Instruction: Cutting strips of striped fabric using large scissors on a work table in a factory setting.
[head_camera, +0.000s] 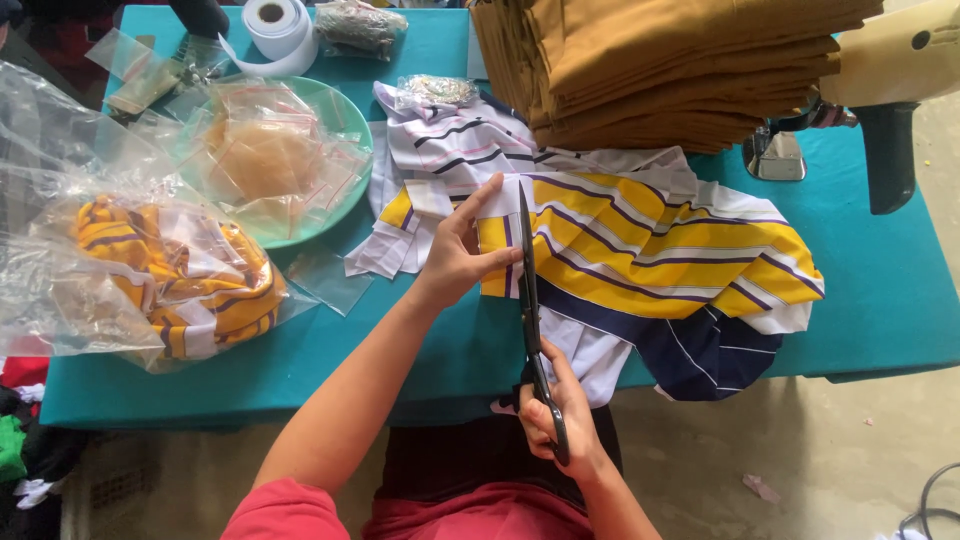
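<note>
the striped fabric (640, 255) is pinned near the table's front edge by the left hand (455, 255); scissors (527, 290) are gripped by the right hand (555, 415). fingers beside the blades could be nicked.

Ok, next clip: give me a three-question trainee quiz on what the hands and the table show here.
1. True or false: the right hand holds the scissors by their handles.
2. What does the left hand press on? A) roll of tape B) yellow striped fabric C) green plate
3. What is stacked at the far edge of the teal table?

Key
1. True.
2. B, the yellow striped fabric.
3. A pile of folded mustard-brown cloth.
</note>
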